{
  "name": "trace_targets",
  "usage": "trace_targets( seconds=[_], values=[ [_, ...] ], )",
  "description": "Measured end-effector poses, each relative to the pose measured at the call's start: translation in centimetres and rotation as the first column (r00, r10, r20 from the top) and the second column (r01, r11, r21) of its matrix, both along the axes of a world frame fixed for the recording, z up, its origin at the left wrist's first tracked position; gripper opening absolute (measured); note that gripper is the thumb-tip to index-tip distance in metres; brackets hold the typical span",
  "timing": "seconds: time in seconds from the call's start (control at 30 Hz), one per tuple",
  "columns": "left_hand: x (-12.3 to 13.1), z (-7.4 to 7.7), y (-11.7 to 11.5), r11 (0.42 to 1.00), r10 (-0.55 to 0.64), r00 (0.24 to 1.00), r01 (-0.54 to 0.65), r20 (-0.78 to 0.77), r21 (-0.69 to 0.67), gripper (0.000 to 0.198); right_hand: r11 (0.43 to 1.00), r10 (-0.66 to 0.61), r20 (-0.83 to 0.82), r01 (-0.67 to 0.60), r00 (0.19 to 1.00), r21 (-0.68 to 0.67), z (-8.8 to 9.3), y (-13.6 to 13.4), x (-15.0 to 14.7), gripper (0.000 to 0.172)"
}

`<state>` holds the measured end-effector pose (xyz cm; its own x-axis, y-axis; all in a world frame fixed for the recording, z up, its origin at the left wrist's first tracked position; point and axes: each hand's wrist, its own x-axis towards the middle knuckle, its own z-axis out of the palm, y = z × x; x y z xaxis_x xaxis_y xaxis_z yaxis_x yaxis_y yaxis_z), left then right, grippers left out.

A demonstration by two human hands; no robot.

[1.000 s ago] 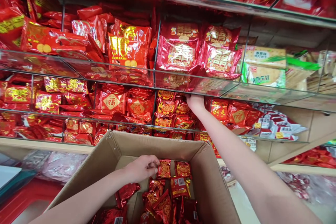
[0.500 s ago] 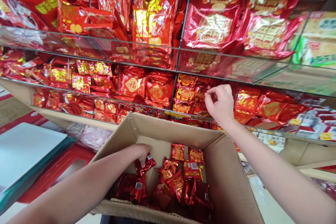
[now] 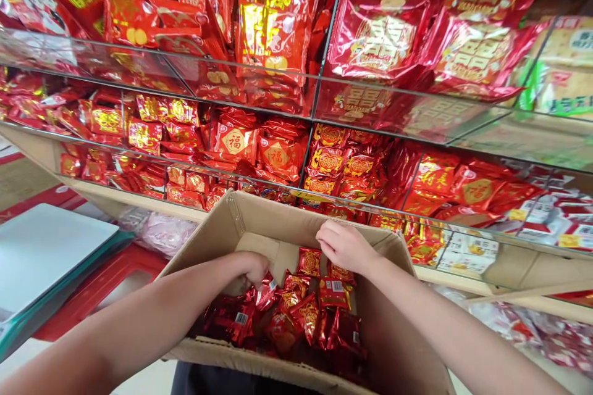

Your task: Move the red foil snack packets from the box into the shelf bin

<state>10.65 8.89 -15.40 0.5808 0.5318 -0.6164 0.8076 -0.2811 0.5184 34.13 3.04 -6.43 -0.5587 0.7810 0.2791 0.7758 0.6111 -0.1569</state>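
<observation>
My left hand (image 3: 256,266) is down inside the cardboard box (image 3: 417,321), its fingers closed on a small shiny red snack packet (image 3: 265,292) with a barcode label. Over the far right part of the box hovers my right hand (image 3: 341,245), fingers curled together, with nothing visible in them. Below it lie more red-and-gold packets, including one near the back (image 3: 309,261) and one with its barcode up (image 3: 334,291). The others are heaped toward the near side of the box. Part of the packet under my right hand is hidden.
Beyond the box, shelves with a clear front rail (image 3: 259,180) hold rows of red packets (image 3: 325,160). Larger bags (image 3: 370,37) fill the upper shelf. Left of the box are a pale lid (image 3: 50,259) and a red container (image 3: 106,287).
My right hand has come down from the shelf to above the box. A heart-patterned packet shows on the shelf where it was. My left hand has shifted slightly right, turning its packet.
</observation>
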Motion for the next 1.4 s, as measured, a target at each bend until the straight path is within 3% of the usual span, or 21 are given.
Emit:
trace_targets(
  seconds=[0.07,0.13,0.17,0.23,0.27,0.3,0.33,0.37,0.4,0.47,0.57,0.63,0.7,0.8,0.9,1.07,1.27,1.4],
  values=[
    [0.4,1.5,0.2,0.999,-0.032,0.998,0.031,-0.055,-0.022,0.02,0.987,-0.01,-0.055,0.002,0.998,-0.159,-0.3,0.0,-0.4,0.019],
    [1.1,3.5,0.4,0.998,-0.057,0.997,0.059,-0.056,0.026,0.019,0.907,-0.135,-0.124,0.073,0.983,-0.415,-0.8,0.0,-0.6,0.03],
    [1.6,4.6,0.5,0.995,-0.061,0.998,0.063,-0.031,0.074,0.021,0.807,-0.248,-0.142,0.123,0.958,-0.578,-1.1,0.1,-0.6,0.038],
    [2.6,6.8,0.4,0.964,-0.079,0.993,0.052,0.093,0.262,0.02,0.48,-0.485,-0.132,0.137,0.864,-0.867,-1.6,0.2,-0.6,0.054],
    [3.1,7.7,0.2,0.93,-0.109,0.981,0.044,0.159,0.364,0.017,0.309,-0.573,-0.13,0.067,0.809,-0.949,-1.8,0.2,-0.6,0.06],
    [3.5,8.5,0.0,0.894,-0.15,0.966,0.042,0.21,0.447,0.014,0.181,-0.632,-0.152,-0.046,0.76,-0.982,-1.9,0.2,-0.6,0.063],
    [3.8,9.2,-0.4,0.859,-0.193,0.949,0.04,0.25,0.51,0.011,0.116,-0.672,-0.201,-0.167,0.713,-0.979,-1.9,0.3,-0.5,0.061],
    [4.0,9.6,-0.7,0.84,-0.231,0.932,0.046,0.28,0.541,0.011,0.104,-0.695,-0.263,-0.268,0.67,-0.958,-1.9,0.3,-0.5,0.055],
    [4.2,9.9,-1.1,0.839,-0.258,0.915,0.054,0.31,0.541,0.012,0.13,-0.705,-0.323,-0.333,0.631,-0.934,-1.8,0.4,-0.5,0.048],
    [4.2,10.1,-1.5,0.876,-0.259,0.878,0.039,0.402,0.48,0.016,0.244,-0.695,-0.423,-0.363,0.581,-0.899,-1.5,0.5,-0.4,0.036],
    [4.0,9.9,-1.4,0.935,-0.083,0.808,-0.139,0.584,0.326,0.024,0.399,-0.618,-0.527,-0.345,0.583,-0.849,-1.2,0.5,-0.2,0.032],
    [3.9,9.9,-1.1,0.956,0.13,0.762,-0.266,0.634,0.124,0.033,0.443,-0.568,-0.577,-0.372,0.587,-0.815,-1.2,0.4,-0.1,0.033],
    [3.8,10.1,-0.7,0.946,0.322,0.756,-0.274,0.57,-0.172,0.044,0.464,-0.549,-0.606,-0.393,0.576,-0.794,-1.1,0.4,0.0,0.037],
    [3.7,10.5,-0.6,0.872,0.437,0.76,-0.227,0.48,-0.434,0.042,0.454,-0.54,-0.613,-0.413,0.577,-0.789,-0.8,0.5,0.1,0.037],
    [3.8,10.9,-0.6,0.847,0.503,0.693,-0.276,0.516,-0.455,0.035,0.441,-0.535,-0.619,-0.435,0.574,-0.785,-0.1,0.6,0.3,0.036],
    [4.0,10.9,-0.6,0.816,0.569,0.591,-0.324,0.571,-0.478,0.036,0.481,-0.538,-0.643,-0.427,0.546,-0.765,1.2,0.6,0.5,0.036],
    [4.4,10.3,-1.0,0.839,0.539,0.594,-0.322,0.597,-0.438,0.037,0.515,-0.535,-0.59,-0.32,0.604,-0.795,1.0,0.4,0.4,0.035],
    [4.3,10.3,-1.1,0.841,0.538,0.606,-0.335,0.587,-0.425,0.04,0.59,-0.471,-0.581,-0.253,0.664,-0.767,0.7,0.4,0.5,0.033]
  ],
)
